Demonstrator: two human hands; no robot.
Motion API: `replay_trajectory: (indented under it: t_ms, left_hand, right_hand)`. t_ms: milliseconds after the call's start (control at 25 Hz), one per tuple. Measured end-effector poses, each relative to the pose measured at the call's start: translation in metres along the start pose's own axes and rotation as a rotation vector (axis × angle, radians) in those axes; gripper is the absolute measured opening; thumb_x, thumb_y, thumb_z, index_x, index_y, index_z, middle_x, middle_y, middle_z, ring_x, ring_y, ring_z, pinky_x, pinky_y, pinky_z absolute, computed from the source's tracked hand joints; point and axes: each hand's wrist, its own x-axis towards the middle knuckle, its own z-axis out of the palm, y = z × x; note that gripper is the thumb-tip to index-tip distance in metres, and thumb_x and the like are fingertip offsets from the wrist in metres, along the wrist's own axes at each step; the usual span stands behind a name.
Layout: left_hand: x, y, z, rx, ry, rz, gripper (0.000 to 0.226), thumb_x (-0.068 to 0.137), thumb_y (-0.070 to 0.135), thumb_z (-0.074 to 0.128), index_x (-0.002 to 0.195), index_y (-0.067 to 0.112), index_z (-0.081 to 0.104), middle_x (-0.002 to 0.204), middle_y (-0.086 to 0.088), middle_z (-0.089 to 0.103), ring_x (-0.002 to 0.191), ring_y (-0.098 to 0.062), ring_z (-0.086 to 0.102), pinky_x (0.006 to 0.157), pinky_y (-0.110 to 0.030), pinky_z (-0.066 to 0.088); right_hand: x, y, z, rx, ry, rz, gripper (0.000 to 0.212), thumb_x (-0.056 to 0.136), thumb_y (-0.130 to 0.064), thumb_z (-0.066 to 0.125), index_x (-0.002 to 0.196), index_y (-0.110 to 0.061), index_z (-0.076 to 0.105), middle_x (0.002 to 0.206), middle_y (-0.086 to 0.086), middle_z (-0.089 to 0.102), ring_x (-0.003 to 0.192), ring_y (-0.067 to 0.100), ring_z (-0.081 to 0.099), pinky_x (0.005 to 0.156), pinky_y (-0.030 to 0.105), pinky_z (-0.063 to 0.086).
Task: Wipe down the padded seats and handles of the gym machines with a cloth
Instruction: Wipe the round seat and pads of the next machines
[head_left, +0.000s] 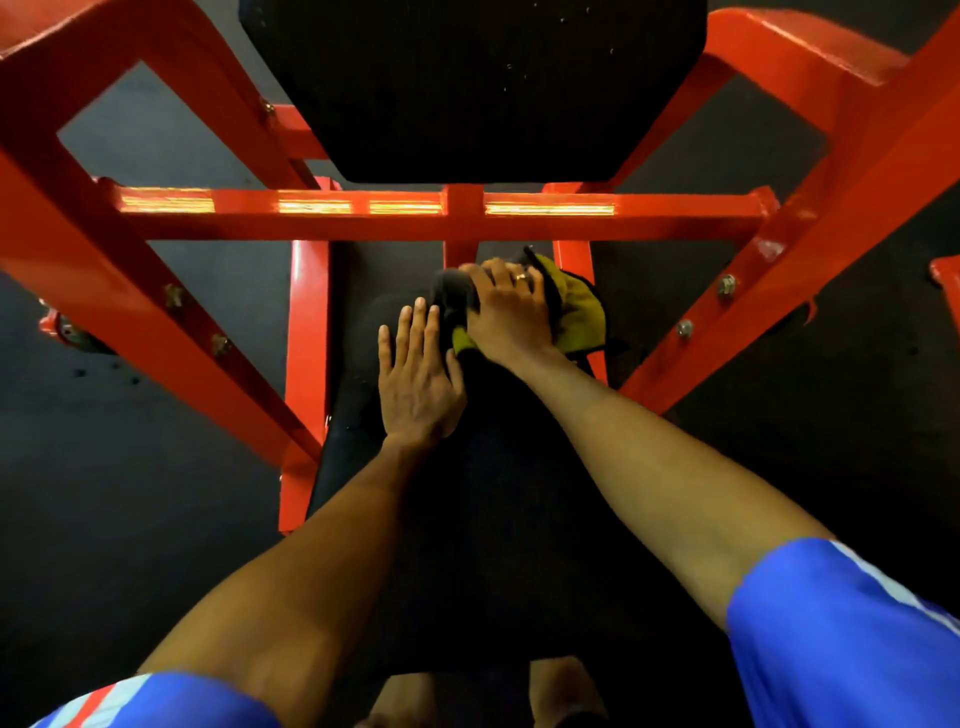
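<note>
Our right hand (506, 312) presses cloth (582, 312) onto seat (493, 493), fingers curled over it; yellow edge spills out right of grip. Our left hand (415, 379) just left of grip, flat on seat, fingers straight, spread. Frame (415, 213) beyond.

The right sleeve (841, 639) is short and bright blue, with pale stripes along its upper edge. The left sleeve (156, 701) is the same blue, with 1 red band between its pale stripes. Both stop well short of the wrists. 1 thin metal ring (521, 277) circles a finger of the right hand (506, 317).
</note>
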Motion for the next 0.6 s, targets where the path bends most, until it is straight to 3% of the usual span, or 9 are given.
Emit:
replay_trajectory:
  t_ms: [160,280,400,480,600]
  left_hand:
    - [-0.006,0.0,-0.004,0.01,0.007,-0.022,0.063,0.101,0.037,0.03,0.16,0.013,0.028,0.168,-0.007,0.022,0.157,-0.019,0.012,0.129,-0.043,0.002]
    - [-0.017,0.002,-0.011,-0.03,0.022,-0.154,0.063,0.102,0.037,0.026,0.16,0.012,0.027,0.168,-0.007,0.023,0.157,-0.019,0.014,0.129,-0.04,0.004]
    - [-0.032,0.0,-0.016,-0.058,0.035,-0.265,0.066,0.101,0.042,0.025,0.16,0.011,0.028,0.168,-0.009,0.023,0.156,-0.022,0.016,0.129,-0.04,0.005]
    - [-0.042,-0.001,-0.019,-0.064,0.06,-0.296,0.065,0.103,0.041,0.029,0.16,0.011,0.027,0.168,-0.01,0.023,0.157,-0.022,0.016,0.129,-0.041,0.006]
    - [-0.055,-0.003,-0.02,-0.076,0.071,-0.349,0.061,0.107,0.036,0.035,0.161,0.011,0.022,0.169,-0.008,0.017,0.157,-0.021,0.01,0.129,-0.038,0.002]
  right_hand:
    - [-0.007,-0.005,-0.005,0.048,0.034,0.026,0.043,0.095,-0.042,0.056,0.134,-0.024,0.061,0.132,0.007,0.063,0.127,0.035,0.056,0.117,0.053,0.029]
    - [-0.085,0.013,-0.012,0.03,0.064,-0.169,0.058,0.089,-0.045,0.052,0.143,-0.025,0.055,0.144,0.005,0.056,0.139,0.032,0.046,0.123,0.055,0.024]
    - [-0.105,0.037,-0.019,0.008,-0.049,-0.327,0.063,0.089,-0.045,0.055,0.149,-0.028,0.051,0.15,0.004,0.052,0.144,0.032,0.043,0.123,0.056,0.024]
    - [-0.059,0.033,-0.021,-0.042,-0.078,-0.269,0.061,0.092,-0.045,0.058,0.151,-0.032,0.048,0.152,0.003,0.05,0.145,0.032,0.041,0.123,0.057,0.021]
    - [0.011,-0.011,-0.018,0.043,-0.149,-0.031,0.049,0.098,-0.044,0.053,0.146,-0.034,0.051,0.147,0.003,0.055,0.142,0.031,0.044,0.124,0.055,0.016]
